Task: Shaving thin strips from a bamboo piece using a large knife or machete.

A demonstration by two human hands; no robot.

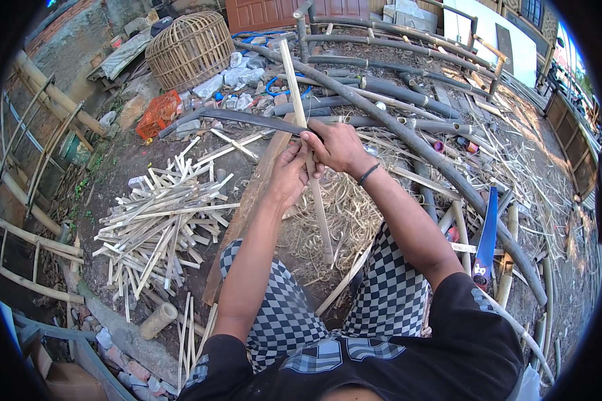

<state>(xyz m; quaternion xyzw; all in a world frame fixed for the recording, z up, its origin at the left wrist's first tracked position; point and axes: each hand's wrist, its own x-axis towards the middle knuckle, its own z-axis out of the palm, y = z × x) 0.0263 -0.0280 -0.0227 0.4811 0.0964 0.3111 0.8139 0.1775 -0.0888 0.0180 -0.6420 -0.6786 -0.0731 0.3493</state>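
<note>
My right hand (pixel 341 148) is closed round the handle end of a long dark-bladed knife (pixel 247 119), whose blade points left. The blade crosses a pale bamboo strip (pixel 292 80) and appears to touch it. My left hand (pixel 289 177) grips the strip just below the blade, its fingers partly hidden behind it. Held nearly upright, the strip reaches down between my knees. Curly bamboo shavings (pixel 354 207) lie on the ground under my hands. A wooden plank (pixel 237 230) runs along the left of my legs.
A heap of cut bamboo strips (pixel 167 220) lies to the left. A saw with a blue blade (pixel 488 227) is at the right, by a long bamboo pole (pixel 435 160). Farther back are an orange crate (pixel 159 113) and a woven bamboo cage (pixel 190 50).
</note>
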